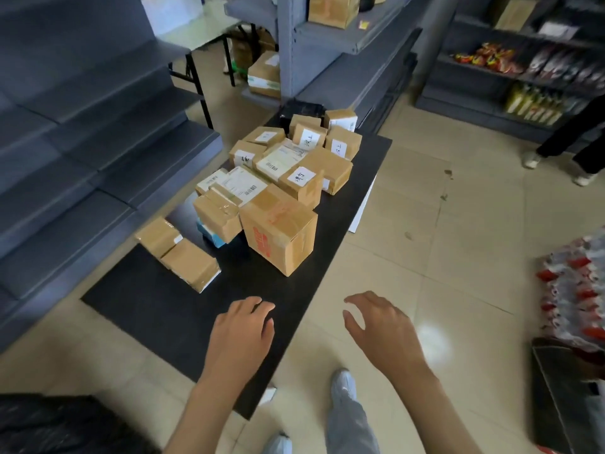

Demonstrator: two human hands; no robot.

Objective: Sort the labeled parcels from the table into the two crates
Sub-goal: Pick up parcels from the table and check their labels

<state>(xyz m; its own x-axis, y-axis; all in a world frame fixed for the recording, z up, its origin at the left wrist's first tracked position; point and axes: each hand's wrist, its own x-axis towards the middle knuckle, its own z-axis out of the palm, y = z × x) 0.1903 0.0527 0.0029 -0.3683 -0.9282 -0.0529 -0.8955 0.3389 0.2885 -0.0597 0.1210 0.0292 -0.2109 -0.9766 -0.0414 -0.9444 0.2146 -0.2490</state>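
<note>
Your left hand (pixel 244 326) and right hand (pixel 376 326) hover empty, fingers loosely spread, over the near table (pixel 137 299) edge, likely poised to reach the heaped parcels (pixel 278 178).

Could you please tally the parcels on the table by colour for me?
Brown cardboard parcels: about 15; they overlap in the pile, so an exact count cannot be made
Black parcel: 1, at the far end
Blue and white parcel: 1, partly under a brown one
Total: about 17
</note>
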